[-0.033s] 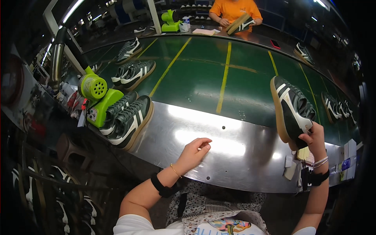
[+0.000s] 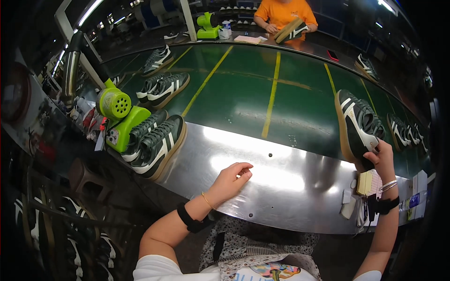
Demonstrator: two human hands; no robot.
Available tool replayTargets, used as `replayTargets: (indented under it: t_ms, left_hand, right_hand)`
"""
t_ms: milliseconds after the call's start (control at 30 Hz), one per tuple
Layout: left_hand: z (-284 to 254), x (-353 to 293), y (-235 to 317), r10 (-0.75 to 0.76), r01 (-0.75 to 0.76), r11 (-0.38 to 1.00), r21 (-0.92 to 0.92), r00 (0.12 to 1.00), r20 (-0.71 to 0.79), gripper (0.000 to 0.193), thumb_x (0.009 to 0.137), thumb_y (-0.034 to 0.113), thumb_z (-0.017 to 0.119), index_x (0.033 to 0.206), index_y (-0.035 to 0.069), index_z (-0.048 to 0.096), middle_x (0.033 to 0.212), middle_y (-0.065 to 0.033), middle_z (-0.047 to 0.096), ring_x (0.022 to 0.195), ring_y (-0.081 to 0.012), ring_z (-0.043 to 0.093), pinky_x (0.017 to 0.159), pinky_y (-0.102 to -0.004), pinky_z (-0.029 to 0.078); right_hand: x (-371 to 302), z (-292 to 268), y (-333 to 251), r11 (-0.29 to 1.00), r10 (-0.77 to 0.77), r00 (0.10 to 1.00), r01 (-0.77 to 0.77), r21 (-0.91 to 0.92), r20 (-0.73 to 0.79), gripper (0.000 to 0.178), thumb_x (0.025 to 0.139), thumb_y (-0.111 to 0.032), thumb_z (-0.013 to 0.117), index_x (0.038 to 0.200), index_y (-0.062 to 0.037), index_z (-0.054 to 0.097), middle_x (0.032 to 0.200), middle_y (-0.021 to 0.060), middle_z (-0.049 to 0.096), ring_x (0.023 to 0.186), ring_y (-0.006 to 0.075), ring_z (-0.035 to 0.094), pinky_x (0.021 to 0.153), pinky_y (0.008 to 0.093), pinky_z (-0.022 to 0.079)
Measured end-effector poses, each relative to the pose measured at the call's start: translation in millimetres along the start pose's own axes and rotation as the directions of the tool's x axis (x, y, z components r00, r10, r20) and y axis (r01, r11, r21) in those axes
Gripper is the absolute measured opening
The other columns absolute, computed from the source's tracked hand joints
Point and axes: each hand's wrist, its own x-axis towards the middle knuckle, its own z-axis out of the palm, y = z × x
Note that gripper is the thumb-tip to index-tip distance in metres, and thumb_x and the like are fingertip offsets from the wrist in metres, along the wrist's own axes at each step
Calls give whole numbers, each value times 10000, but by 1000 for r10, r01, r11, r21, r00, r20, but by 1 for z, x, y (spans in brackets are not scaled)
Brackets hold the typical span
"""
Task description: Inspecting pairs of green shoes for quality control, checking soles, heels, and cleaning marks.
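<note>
At the right, my right hand [image 2: 384, 161] grips a dark green sneaker [image 2: 352, 122] by its heel end. The sneaker has white stripes and a gum-brown sole, and is raised with its toe pointing up and away. A second shoe seems to sit behind it, mostly hidden. Over the metal tabletop [image 2: 262, 196], my left hand [image 2: 228, 181] is empty, its fingers loosely curved and the thumb apart. Left of that hand, a pair of matching sneakers [image 2: 159, 147] rests on the metal beside a lime-green blower [image 2: 123, 117].
Beyond the metal edge runs a green conveyor belt [image 2: 234, 100] with yellow lines. More sneakers [image 2: 169, 89] stand on it at left, others [image 2: 401, 131] at right. Papers [image 2: 370, 182] lie near my right wrist. Across the belt, a person in orange [image 2: 286, 16] holds a shoe.
My right hand and the sneaker are slightly farther right. The whole view has shifted a little. My left hand stays empty in nearly the same place.
</note>
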Motion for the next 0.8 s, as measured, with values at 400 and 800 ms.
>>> replayTargets:
  t_ms: [400,800]
  left_hand:
    - [-304,203,22,-106,390,46,920,917,-384,298,860,181,505,1084,46,648,1149,-167,609,1042,-329,594,892,-412,479]
    - [-399,237,-68,-422,606,-276,746,621,-661,525,744,164,734,1239,240,577,1420,-49,370,1355,-258,283,1020,-451,382]
  right_hand:
    - [-13,71,-43,965,-31,925,126,-231,378,450,621,-171,784,1015,-32,617,943,147,636,894,348,602,794,397,478]
    - [-55,128,-88,981,193,635,-139,-135,748,297,695,-223,754,736,-31,530,814,166,518,764,363,519,681,422,436]
